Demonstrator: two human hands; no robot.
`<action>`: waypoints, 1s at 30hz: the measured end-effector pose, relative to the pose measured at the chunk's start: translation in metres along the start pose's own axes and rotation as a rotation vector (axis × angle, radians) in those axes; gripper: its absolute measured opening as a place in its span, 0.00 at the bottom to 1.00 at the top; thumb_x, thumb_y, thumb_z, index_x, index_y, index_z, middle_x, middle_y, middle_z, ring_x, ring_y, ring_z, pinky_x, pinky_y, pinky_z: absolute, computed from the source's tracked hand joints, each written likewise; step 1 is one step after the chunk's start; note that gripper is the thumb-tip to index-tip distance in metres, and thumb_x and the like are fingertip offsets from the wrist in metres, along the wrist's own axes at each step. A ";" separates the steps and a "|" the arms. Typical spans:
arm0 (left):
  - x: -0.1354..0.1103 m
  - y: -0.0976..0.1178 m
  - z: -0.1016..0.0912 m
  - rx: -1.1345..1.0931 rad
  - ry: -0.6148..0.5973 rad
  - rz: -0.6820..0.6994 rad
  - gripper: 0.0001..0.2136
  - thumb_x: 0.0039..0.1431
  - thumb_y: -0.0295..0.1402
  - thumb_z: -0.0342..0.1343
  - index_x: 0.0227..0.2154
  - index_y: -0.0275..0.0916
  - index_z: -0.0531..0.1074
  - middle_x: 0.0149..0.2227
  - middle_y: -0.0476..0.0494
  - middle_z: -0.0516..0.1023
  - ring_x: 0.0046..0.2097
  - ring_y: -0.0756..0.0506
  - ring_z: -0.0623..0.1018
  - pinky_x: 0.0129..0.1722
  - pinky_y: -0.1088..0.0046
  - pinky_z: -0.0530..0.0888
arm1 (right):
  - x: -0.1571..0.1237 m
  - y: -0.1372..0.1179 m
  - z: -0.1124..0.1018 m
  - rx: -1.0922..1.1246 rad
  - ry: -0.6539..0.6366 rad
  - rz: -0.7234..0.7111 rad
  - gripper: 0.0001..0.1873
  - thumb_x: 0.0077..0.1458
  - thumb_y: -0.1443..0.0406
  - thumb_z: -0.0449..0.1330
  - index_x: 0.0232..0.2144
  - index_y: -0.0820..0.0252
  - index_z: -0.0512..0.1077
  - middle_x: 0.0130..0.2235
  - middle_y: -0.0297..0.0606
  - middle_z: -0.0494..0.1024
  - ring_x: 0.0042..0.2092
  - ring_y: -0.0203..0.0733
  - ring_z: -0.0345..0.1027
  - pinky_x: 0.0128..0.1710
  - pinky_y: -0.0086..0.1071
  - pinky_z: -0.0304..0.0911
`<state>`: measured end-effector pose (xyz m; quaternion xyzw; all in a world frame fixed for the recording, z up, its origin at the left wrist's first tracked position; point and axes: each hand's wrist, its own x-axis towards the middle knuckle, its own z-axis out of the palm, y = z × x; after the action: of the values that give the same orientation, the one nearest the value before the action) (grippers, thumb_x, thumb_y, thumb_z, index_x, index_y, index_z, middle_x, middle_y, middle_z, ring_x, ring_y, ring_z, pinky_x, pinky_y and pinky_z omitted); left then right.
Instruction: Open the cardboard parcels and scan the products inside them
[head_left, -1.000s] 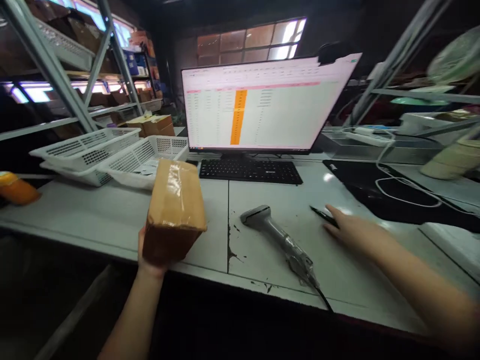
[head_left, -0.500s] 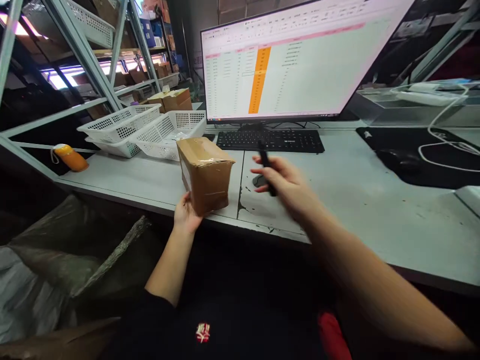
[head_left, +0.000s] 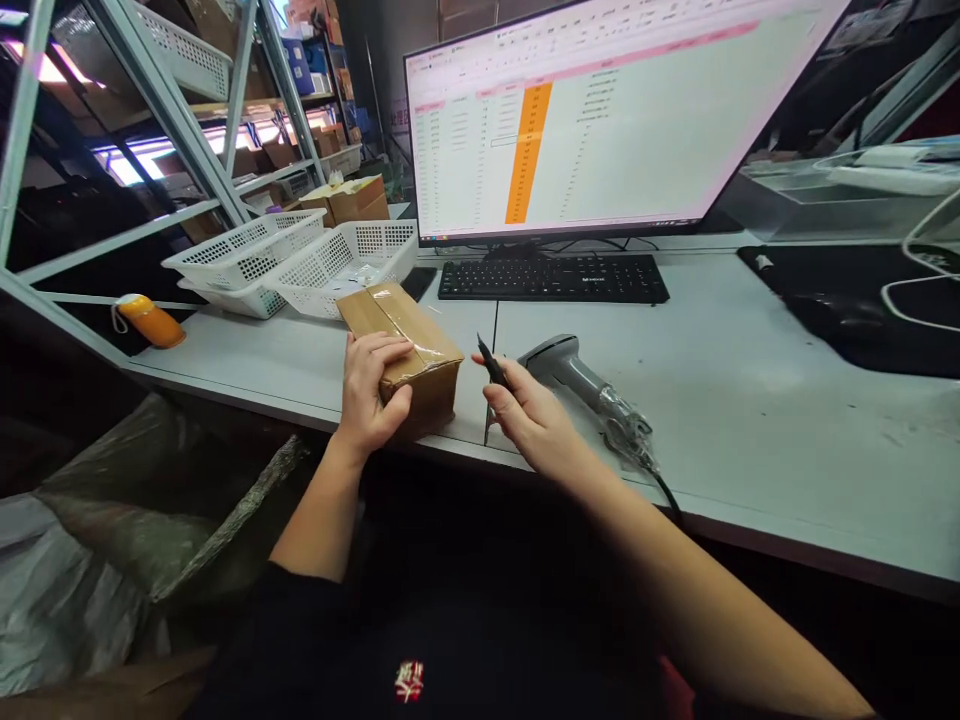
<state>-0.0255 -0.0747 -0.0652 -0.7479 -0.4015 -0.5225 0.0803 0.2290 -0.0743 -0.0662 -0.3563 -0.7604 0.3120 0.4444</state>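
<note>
A taped cardboard box [head_left: 409, 325] rests near the front edge of the desk. My left hand [head_left: 371, 390] grips its left side, fingers over the top and thumb on the near face. Clear tape runs shiny along the box top. To the right of the box, my right hand [head_left: 536, 410] is closed around a black box cutter [head_left: 492, 362], whose pointed tip faces up and left, apart from the cardboard. Just behind that hand lies a grey barcode scanner [head_left: 592, 385] with clear plastic wrapped round its handle.
White perforated baskets [head_left: 349, 265] stand at the back left, near an orange bottle [head_left: 152, 320]. A keyboard [head_left: 551, 279] sits below a large monitor [head_left: 600, 130] showing a spreadsheet. Farther right is a black mouse pad [head_left: 847, 310]. Metal shelving [head_left: 157, 110] rises on the left.
The box has come down onto the desk, tilted differently. My left hand has shifted from under it to its top and side. My right hand moved nearer with the cutter, uncovering the scanner.
</note>
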 end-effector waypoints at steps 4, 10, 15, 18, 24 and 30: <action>-0.002 0.005 0.011 -0.040 0.070 -0.004 0.21 0.67 0.45 0.47 0.54 0.41 0.75 0.53 0.37 0.78 0.60 0.36 0.74 0.72 0.51 0.59 | -0.012 -0.017 -0.014 -0.295 -0.113 -0.166 0.27 0.74 0.60 0.50 0.72 0.49 0.60 0.55 0.41 0.80 0.50 0.46 0.79 0.47 0.39 0.74; -0.004 0.005 0.008 -0.094 0.084 -0.014 0.22 0.67 0.45 0.46 0.55 0.42 0.75 0.54 0.38 0.78 0.60 0.35 0.73 0.70 0.52 0.62 | -0.015 -0.033 -0.015 -0.792 -0.034 -0.479 0.23 0.71 0.71 0.52 0.63 0.55 0.73 0.46 0.39 0.83 0.38 0.40 0.76 0.35 0.33 0.67; -0.003 0.004 0.007 -0.041 0.057 -0.020 0.25 0.66 0.51 0.45 0.54 0.42 0.75 0.54 0.37 0.78 0.59 0.35 0.74 0.71 0.51 0.61 | -0.005 -0.047 -0.009 -0.952 0.009 -0.665 0.23 0.68 0.74 0.53 0.60 0.57 0.77 0.48 0.37 0.85 0.35 0.41 0.72 0.35 0.37 0.64; -0.004 0.004 0.009 -0.032 0.072 -0.022 0.25 0.67 0.51 0.44 0.55 0.42 0.75 0.54 0.37 0.78 0.59 0.35 0.74 0.71 0.51 0.61 | 0.000 -0.054 -0.007 -0.992 0.002 -0.674 0.23 0.68 0.75 0.53 0.60 0.58 0.77 0.47 0.38 0.85 0.35 0.41 0.71 0.33 0.38 0.64; -0.005 0.004 0.012 -0.064 0.100 0.006 0.23 0.67 0.47 0.46 0.56 0.42 0.75 0.54 0.39 0.78 0.59 0.35 0.74 0.70 0.52 0.62 | 0.005 -0.062 -0.005 -1.016 -0.030 -0.689 0.24 0.67 0.76 0.52 0.59 0.57 0.77 0.44 0.36 0.85 0.34 0.42 0.70 0.32 0.38 0.62; -0.008 0.003 0.013 -0.093 0.125 0.003 0.22 0.67 0.46 0.47 0.56 0.43 0.76 0.53 0.40 0.78 0.59 0.35 0.73 0.71 0.52 0.61 | 0.006 -0.062 -0.003 -1.036 -0.037 -0.687 0.23 0.69 0.74 0.53 0.60 0.56 0.76 0.44 0.37 0.85 0.34 0.42 0.70 0.32 0.38 0.61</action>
<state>-0.0153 -0.0738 -0.0762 -0.7173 -0.3700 -0.5861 0.0712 0.2131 -0.1034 -0.0130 -0.2551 -0.8919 -0.2521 0.2756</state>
